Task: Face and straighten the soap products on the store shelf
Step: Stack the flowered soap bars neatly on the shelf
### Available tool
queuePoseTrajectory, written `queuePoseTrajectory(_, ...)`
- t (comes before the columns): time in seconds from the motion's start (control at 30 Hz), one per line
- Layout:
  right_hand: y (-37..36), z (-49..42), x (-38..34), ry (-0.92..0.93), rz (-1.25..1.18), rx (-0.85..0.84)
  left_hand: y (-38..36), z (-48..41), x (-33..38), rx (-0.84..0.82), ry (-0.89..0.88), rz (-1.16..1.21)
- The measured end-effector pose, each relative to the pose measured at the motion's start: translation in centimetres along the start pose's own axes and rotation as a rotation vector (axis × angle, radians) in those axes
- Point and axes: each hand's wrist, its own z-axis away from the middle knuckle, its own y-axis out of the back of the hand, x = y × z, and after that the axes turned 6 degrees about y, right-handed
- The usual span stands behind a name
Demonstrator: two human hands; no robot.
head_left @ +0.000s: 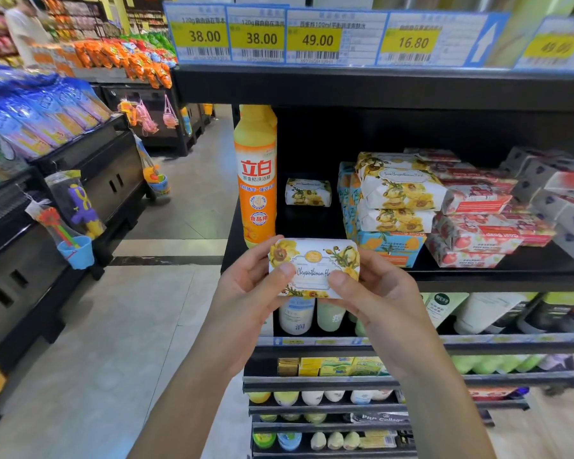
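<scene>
1 soap bar, white wrap with yellow flowers and a script label, is held before the shelf, left grip and right grip clamped on its ends. 1 twin lies behind, beside 1 orange bottle; 2 more show in a stack at right.

Obs.: person's left hand and right hand, both bare. Forearms bare down to the frame's lower edge. Thumbnails short, rounded, natural in tone. Clothing cannot be seen from this view.
</scene>
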Motion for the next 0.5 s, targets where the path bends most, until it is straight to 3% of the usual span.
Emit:
queuePoseTrajectory(0.27,1.2,-0.2,0.3,0.121,0.042,-0.032,0.1,0.2,0.4,-0.050,0.091,0.020)
queuePoseTrajectory(0.5,1.4,-0.5,0.9,0.114,0.042,-0.062,-0.7,-0.7,0.2,-0.006,0.076,0.012)
